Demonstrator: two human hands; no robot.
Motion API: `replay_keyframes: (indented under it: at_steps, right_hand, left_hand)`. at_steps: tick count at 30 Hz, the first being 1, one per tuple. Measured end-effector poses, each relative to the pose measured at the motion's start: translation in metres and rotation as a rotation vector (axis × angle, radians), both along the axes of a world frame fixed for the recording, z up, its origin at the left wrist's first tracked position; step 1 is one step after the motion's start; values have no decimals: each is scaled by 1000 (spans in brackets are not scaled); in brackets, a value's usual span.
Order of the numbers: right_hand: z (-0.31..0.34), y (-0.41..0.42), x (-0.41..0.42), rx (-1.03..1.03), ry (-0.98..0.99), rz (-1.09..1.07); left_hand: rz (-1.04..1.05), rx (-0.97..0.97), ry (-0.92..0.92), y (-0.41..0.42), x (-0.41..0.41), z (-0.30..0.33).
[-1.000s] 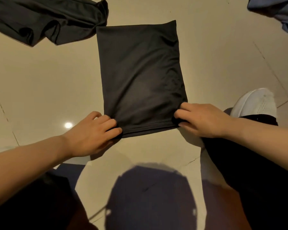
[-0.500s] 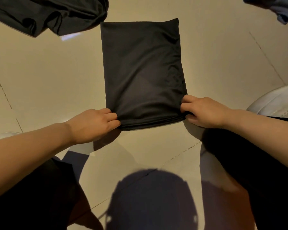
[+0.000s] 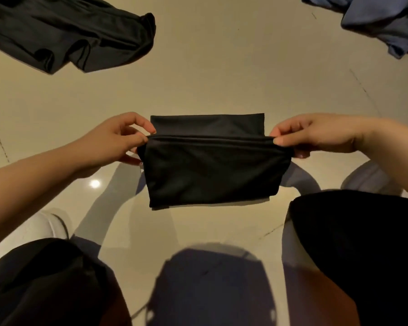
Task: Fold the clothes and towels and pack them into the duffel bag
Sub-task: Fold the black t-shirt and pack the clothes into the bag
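The black garment (image 3: 212, 170) stretches crosswise between left hand (image 3: 118, 140) and right hand (image 3: 313, 135), each pinching a corner, far edge lying straight ahead.

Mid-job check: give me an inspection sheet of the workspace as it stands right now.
Surface: glossy beige tiled floor, lamp glare at left.
Job's things: black folded garment, near edge lifted, far part lying behind it; duffel bag not in view.
Clutter: crumpled black garment far left; blue garment far right.
Hands: left hand and right hand each pinch a corner of the lifted edge.
Cables: nothing seen.
Surroundings: person's dark-clad knees, white shoe.
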State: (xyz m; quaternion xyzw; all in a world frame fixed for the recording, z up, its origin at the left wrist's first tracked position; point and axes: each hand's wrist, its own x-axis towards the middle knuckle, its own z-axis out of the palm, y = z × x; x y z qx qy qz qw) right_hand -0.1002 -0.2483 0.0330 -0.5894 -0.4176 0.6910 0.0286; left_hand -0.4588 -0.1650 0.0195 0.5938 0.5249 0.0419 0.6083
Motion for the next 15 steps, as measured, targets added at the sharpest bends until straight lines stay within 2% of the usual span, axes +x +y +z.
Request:
replay_keyframes:
  at_steps: [3, 9, 15]
  right_hand:
    - [-3, 25, -7, 113, -169, -31]
    - [-33, 70, -24, 370, -708, 215]
    - [-61, 81, -25, 521, -877, 198]
  left_hand:
    - [14, 47, 50, 19, 10, -13]
    - [100, 152, 160, 47, 26, -42]
    - [44, 357, 362, 62, 30, -56]
